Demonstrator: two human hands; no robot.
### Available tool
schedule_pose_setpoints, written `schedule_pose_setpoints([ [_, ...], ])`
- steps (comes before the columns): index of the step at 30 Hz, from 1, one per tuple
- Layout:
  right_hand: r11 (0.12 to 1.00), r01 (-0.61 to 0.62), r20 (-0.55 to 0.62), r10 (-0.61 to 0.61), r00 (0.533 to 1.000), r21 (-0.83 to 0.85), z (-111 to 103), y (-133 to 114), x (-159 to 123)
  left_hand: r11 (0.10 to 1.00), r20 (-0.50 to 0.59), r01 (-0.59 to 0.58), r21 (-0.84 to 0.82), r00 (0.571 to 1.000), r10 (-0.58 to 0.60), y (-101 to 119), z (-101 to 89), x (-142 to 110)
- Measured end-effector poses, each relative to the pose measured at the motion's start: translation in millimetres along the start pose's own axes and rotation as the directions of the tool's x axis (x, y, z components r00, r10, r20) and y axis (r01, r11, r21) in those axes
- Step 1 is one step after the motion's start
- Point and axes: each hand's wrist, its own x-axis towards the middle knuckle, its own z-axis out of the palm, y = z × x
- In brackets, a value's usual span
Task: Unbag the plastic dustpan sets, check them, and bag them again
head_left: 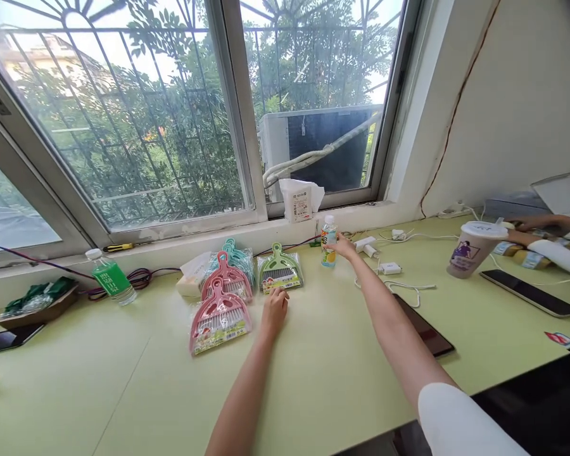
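My right hand (344, 246) is stretched forward and closed around a small drink bottle (328, 243) with a white cap and an orange-and-blue label, upright near the back of the table. My left hand (275, 309) rests on the table with loosely bent fingers, at the front edge of a wrapped green dustpan-and-brush set (279, 271); whether it touches the wrapper is hard to see. To its left lie wrapped pink dustpan sets (220, 320), overlapping one another, with teal sets (237, 261) behind them.
A green-labelled bottle (114, 278) and a tissue pack (193, 273) stand left. At right are a tablet (425, 329), white chargers and cables (390, 268), a lidded cup (475, 250) and a phone (531, 292). Another person's hands (541, 228) work at far right. Windows line the back.
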Motion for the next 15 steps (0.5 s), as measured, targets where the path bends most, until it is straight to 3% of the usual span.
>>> schedule_pose_setpoints([
  [4,0.999,0.046,0.102,-0.049,0.994,0.023,-12.8,-10.0,-40.6,0.999,-0.042,-0.042,-0.031,0.998,0.040,3.0,-3.5,-0.5],
  [8,0.957,0.287,0.140,-0.290,0.947,0.043,-30.6,-38.1,-128.4,0.978,-0.114,-0.047,-0.204,0.993,0.024,24.5,-7.4,-11.7],
  [10,0.918,0.386,0.147,-0.396,0.906,0.096,-41.2,-55.7,-178.0,0.933,-0.119,-0.024,-0.360,0.993,-0.020,46.5,-9.3,-27.5],
  [12,0.876,0.443,0.194,-0.476,0.858,0.193,-51.3,-72.7,-221.9,0.847,-0.032,0.006,-0.531,0.999,-0.027,72.3,-12.5,-51.2],
  [15,0.824,0.499,0.254,-0.560,0.789,0.268,-68.9,-92.4,-268.1,0.723,0.000,0.165,-0.670,0.975,-0.223,106.6,-24.0,-95.1],
])
